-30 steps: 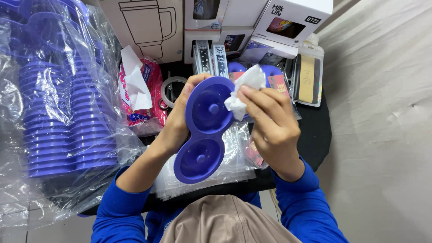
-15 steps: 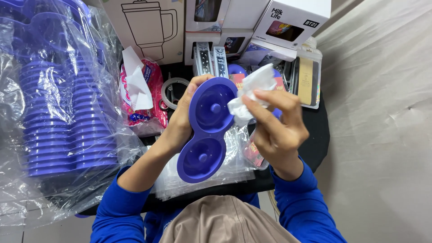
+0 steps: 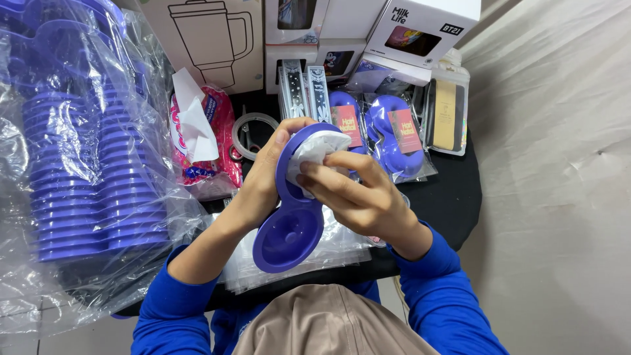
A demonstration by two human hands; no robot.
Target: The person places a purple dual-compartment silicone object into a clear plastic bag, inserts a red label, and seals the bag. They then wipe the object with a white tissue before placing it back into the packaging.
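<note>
My left hand (image 3: pixel 261 185) grips a purple two-cup plastic tray (image 3: pixel 289 233) by its upper edge, holding it upright over my lap. My right hand (image 3: pixel 358 194) presses a crumpled white tissue (image 3: pixel 313 150) into the tray's upper cup. The lower cup faces me and holds nothing. Both sleeves are blue.
A tall stack of matching purple trays in a clear bag (image 3: pixel 72 177) fills the left. A pink tissue pack (image 3: pixel 200 141) and a tape roll (image 3: pixel 253 135) lie on the black table (image 3: pixel 453 200). Bagged purple trays (image 3: pixel 394 135) and white boxes (image 3: pixel 427 26) sit behind. Clear bags (image 3: pixel 342 246) lie under my hands.
My right hand moved the tissue from the tray's upper right edge down into the upper cup. The tray has tilted slightly toward me.
</note>
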